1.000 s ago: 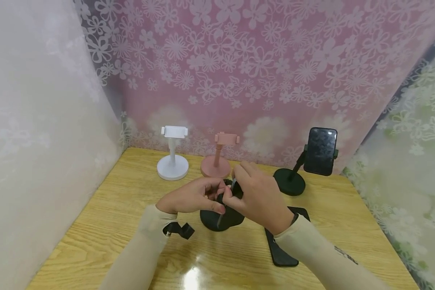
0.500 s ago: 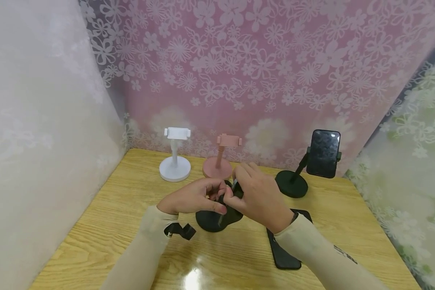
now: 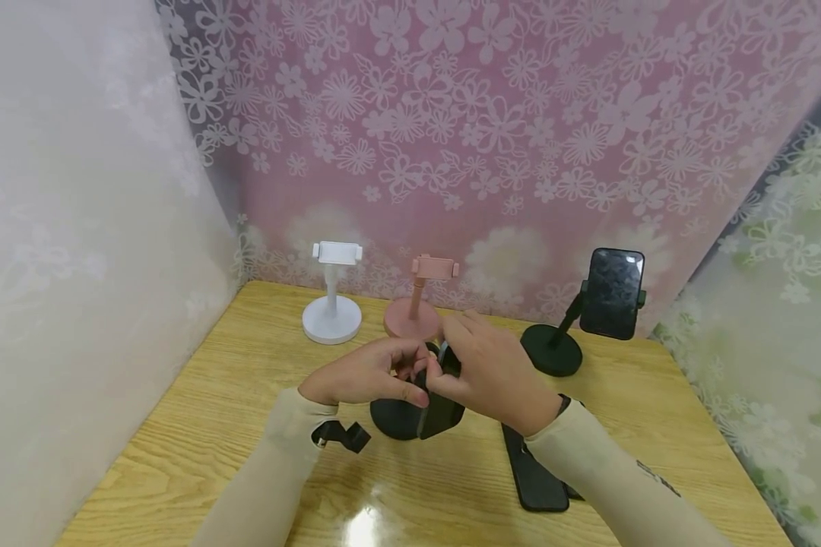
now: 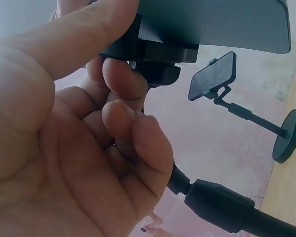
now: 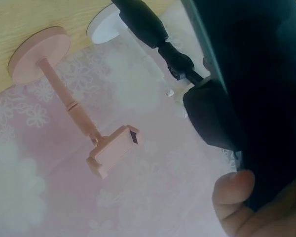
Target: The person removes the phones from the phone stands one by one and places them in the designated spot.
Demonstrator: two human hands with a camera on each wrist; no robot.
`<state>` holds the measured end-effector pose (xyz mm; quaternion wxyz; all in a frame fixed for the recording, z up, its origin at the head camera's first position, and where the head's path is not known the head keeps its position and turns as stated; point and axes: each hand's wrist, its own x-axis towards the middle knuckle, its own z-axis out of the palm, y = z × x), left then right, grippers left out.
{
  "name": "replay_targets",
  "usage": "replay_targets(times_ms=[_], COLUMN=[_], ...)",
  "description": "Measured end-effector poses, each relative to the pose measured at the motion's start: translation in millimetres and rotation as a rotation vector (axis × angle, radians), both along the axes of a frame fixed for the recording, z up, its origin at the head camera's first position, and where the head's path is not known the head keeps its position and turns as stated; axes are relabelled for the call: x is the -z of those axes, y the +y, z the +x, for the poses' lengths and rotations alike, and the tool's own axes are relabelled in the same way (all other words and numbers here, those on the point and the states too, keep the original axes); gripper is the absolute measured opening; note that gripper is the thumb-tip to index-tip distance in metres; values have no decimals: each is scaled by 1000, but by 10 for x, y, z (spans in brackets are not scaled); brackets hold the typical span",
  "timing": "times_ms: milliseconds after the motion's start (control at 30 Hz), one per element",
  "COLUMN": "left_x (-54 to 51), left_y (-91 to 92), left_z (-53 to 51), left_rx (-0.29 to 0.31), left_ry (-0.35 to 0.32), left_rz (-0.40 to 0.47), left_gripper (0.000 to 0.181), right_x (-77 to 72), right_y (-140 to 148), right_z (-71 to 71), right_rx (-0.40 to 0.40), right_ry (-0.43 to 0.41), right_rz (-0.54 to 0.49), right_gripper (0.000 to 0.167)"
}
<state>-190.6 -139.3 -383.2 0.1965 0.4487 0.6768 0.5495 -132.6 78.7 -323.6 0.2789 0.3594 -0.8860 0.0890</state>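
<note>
left hand (image 3: 369,372) has thumb and fingers curled, pinching the black holder (image 4: 163,52) of the near black stand (image 3: 391,422); right hand (image 3: 489,372) grips a dark phone (image 3: 443,414), thumb at its edge, other fingertips mostly hidden. phone sits tilted against the holder, above the wooden table (image 3: 232,425); can't tell if it's fully seated. behind: white stand (image 3: 331,320), pink stand (image 3: 410,319), and to the right a second black stand (image 3: 551,351) carrying an upright phone (image 3: 612,292); another phone (image 3: 537,475) lies flat near the right wrist.
</note>
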Motion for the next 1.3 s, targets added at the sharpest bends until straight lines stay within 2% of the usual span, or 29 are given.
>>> replay_targets(times_ms=[167,300,467,533,633,733,933,1100,1300], left_x=[-21,-22,-41,-48,-48,-51,-74,-109,-133], left_y=[-4,-27,-55,-65,-74,-81,-85,-84,-71], left_z=[25,37,48,56,67,82,107,125,128], left_rx=[-14,-28,-61,-75,-91,-103,-125,-140,-152], left_ry=[-5,8,26,32,37,43,70,71,101], left_rz=[-15,-25,-30,-36,-44,-51,-73,-91,-108], left_gripper=[26,29,30,30,30,31,34,35,34], right_x=[9,52,76,71,52,21,17,123,326], right_y=[20,24,14,6,-7,-15,31,163,354], right_z=[7,18,27,47,110,201,361,428,413], right_rx=[-44,-102,-151,-160,-156,-150,-165,-141,-91], right_ry=[-9,32,99,131,189,236,309,317,319], right_rz=[4,-13,-61,-93,-148,-193,-217,-223,-206], right_gripper=[23,25,16,18,27,29,31,32,34])
